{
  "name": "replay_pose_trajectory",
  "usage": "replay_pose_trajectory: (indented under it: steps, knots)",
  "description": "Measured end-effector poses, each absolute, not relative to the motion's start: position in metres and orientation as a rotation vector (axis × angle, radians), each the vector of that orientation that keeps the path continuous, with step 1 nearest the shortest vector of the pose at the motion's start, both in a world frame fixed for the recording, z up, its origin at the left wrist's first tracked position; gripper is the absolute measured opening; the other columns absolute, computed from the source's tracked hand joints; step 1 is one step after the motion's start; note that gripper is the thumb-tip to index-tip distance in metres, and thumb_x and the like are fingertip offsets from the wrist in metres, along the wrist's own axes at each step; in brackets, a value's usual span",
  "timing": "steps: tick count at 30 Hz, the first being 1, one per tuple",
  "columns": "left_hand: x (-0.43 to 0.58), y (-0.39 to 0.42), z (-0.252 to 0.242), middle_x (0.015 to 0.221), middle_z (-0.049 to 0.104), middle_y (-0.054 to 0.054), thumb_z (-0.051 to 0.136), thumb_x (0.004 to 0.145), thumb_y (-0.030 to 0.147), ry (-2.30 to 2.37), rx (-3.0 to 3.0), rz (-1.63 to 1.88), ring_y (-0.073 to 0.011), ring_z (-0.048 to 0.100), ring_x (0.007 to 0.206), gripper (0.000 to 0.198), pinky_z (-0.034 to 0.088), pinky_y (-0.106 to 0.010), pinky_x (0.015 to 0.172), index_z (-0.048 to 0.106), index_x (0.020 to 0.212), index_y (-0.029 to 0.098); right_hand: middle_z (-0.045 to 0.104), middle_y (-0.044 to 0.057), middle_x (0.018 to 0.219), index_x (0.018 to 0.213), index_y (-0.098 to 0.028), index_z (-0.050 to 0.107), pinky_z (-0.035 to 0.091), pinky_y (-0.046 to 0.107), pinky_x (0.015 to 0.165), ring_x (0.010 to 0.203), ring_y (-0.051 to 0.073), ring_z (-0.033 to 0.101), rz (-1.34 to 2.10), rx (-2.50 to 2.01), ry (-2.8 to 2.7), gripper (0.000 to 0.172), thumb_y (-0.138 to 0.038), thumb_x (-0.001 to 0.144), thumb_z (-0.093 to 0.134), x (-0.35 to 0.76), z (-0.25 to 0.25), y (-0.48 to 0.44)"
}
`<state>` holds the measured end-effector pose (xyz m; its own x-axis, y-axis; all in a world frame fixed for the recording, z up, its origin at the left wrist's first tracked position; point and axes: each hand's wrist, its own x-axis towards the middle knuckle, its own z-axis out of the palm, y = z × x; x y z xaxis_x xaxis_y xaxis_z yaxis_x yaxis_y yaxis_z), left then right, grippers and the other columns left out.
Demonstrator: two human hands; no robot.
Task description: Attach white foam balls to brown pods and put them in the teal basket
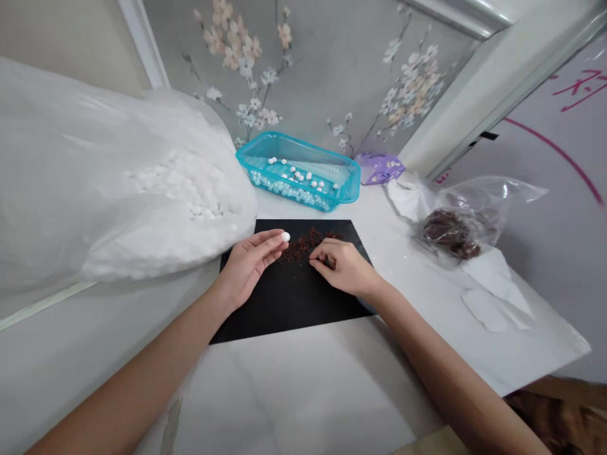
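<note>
Between the thumb and fingertips of my left hand [251, 262] is a small white ball [285, 237]. My right hand [345, 265] hovers over the black mat [284, 303], its thumb and index finger pinched together; what they hold, if anything, is too small to make out. A loose pile of reddish-brown shreds [303, 245] lies on the mat between my two hands, close to the fingertips of both.
A blue plastic basket [351, 194] with several white balls stands behind the mat. To the left bulges a big translucent bag [180, 189] of white balls. On the right are a purple packet [380, 168], white tissues [411, 197] and a clear bag [453, 230] with dark brown material.
</note>
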<state>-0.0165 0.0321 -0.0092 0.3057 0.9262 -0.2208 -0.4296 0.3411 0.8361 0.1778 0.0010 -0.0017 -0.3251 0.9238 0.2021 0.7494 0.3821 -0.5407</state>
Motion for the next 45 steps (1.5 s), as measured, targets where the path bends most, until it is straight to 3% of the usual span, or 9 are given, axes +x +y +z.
replay_pose_trajectory:
  steps: [8, 18, 45]
  knots:
    - [-0.015, 0.028, -0.006, 0.081, 0.072, -0.001, 0.074, 0.064, 0.021, 0.846, 0.862, 0.951, -0.0128, 0.066, 0.081, 0.015, 0.047, -0.022, 0.077, 0.071, 0.080, 0.019, 0.050, -0.001, 0.070, 0.076, -0.018, 0.053, 0.034, 0.021, 0.048, 0.051, 0.007, 0.042, 0.503, -1.336, -1.910, 0.008, -0.015, 0.081, 0.047, 0.162, 0.004, -0.011]
    - [-0.014, 0.023, -0.005, 0.077, 0.072, -0.002, 0.075, 0.063, 0.022, 0.841, 1.021, 0.889, -0.0136, 0.065, 0.077, 0.016, 0.047, -0.025, 0.078, 0.072, 0.077, 0.019, 0.040, -0.005, 0.061, 0.076, -0.019, 0.048, 0.025, 0.019, 0.038, 0.043, 0.005, 0.032, 1.013, -1.202, -1.525, 0.016, -0.033, 0.085, 0.048, 0.147, 0.013, -0.020]
    - [-0.015, 0.024, -0.008, 0.073, 0.073, -0.001, 0.078, 0.058, 0.021, 0.833, 1.009, 0.914, -0.0121, 0.065, 0.073, 0.013, 0.047, -0.025, 0.079, 0.073, 0.071, 0.020, 0.050, -0.002, 0.069, 0.079, -0.019, 0.049, 0.024, 0.020, 0.037, 0.042, 0.004, 0.035, 0.779, -1.202, -1.631, 0.012, -0.029, 0.086, 0.047, 0.145, -0.001, -0.020]
